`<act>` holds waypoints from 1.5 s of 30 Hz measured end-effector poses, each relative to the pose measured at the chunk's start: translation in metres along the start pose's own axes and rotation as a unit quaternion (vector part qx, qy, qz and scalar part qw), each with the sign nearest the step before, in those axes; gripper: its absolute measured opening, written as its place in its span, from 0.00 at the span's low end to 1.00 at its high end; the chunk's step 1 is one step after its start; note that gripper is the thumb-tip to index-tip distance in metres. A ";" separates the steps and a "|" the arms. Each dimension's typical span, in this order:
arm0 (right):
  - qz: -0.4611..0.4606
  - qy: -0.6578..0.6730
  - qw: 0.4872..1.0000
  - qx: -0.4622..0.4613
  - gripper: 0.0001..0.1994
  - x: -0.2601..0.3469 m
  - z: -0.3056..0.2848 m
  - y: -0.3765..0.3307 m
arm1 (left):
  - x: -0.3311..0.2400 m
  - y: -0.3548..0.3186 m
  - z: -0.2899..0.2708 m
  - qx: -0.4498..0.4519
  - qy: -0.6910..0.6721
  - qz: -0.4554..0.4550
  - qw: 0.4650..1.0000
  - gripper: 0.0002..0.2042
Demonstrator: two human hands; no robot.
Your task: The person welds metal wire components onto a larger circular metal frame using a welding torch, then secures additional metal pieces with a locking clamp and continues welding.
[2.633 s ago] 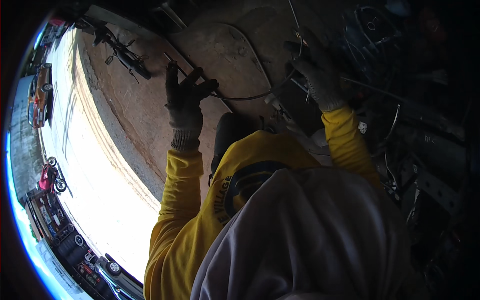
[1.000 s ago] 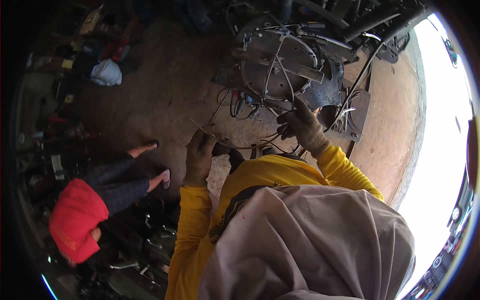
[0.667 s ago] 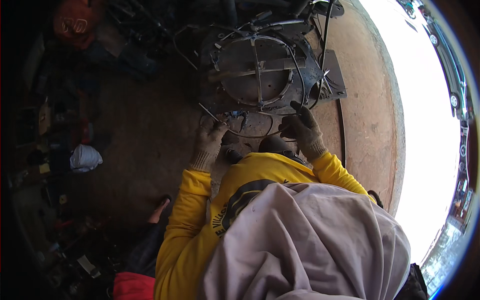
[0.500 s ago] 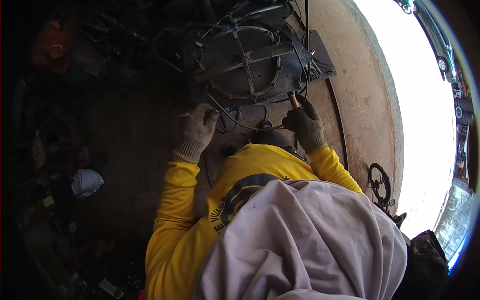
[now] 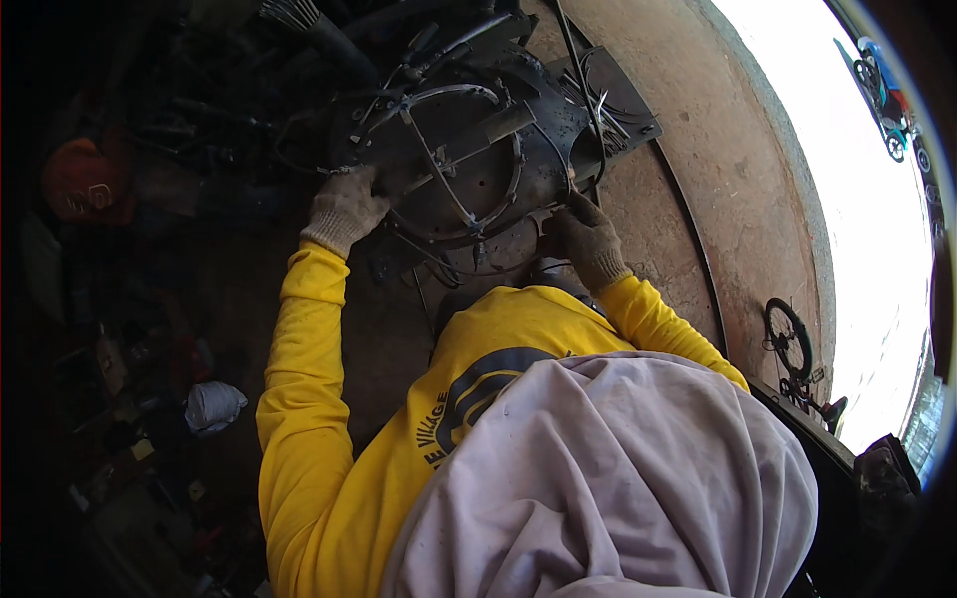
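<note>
A round frame of curved metal rods with crossing bars (image 5: 437,164) lies on a dark metal worktable (image 5: 543,184) in front of me. My left hand (image 5: 346,207), in a grey-brown knit glove, is at the frame's left side, fingers curled by a thin rod end; the exact grip is hard to see in the shadow. My right hand (image 5: 588,237), gloved alike, is closed at the table's near right edge around a slim tan-brown handle (image 5: 571,179), mostly hidden by the fingers. A short flat metal strip (image 5: 509,122) lies across the frame's right side.
Thin metal sticks (image 5: 610,125) lie on the table's right side. A black cable (image 5: 688,219) runs over the concrete floor. A bicycle (image 5: 790,339) stands at right. Dark clutter, a red cap (image 5: 88,179) and a whitish bag (image 5: 214,407) are at left.
My left hand has moved forward and left, from the near edge to the frame's left side. The frame looks turned, its long bar more slanted. My right hand stays near the right edge.
</note>
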State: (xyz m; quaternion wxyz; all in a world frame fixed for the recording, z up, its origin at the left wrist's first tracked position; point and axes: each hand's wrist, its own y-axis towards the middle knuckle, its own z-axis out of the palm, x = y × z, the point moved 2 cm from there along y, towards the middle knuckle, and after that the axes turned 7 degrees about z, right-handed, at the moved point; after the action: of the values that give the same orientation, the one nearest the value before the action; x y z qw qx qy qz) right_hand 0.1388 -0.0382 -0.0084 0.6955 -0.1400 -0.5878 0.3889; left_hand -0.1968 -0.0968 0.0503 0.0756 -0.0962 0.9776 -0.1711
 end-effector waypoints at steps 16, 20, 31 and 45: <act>-0.004 0.027 0.999 -0.044 0.21 -0.003 0.040 0.001 | 0.005 0.016 0.037 -0.099 0.111 0.154 0.977 0.30; -0.014 0.004 0.997 -0.070 0.21 0.002 0.044 -0.011 | 0.008 0.017 0.035 -0.033 0.109 0.090 0.989 0.33; -0.033 0.050 0.997 -0.049 0.20 0.005 0.067 0.019 | 0.016 0.011 0.022 -0.048 -0.006 0.189 0.981 0.28; -0.065 -0.433 0.895 -0.088 0.21 0.024 0.050 0.017 | 0.012 0.002 0.071 -0.209 0.234 0.186 0.931 0.30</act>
State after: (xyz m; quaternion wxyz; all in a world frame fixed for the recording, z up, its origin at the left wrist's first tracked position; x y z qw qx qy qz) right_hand 0.0863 -0.0233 0.0108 0.3806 0.0197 -0.8705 0.3114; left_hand -0.1954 -0.1204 -0.0178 -0.1464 0.1163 0.9817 0.0362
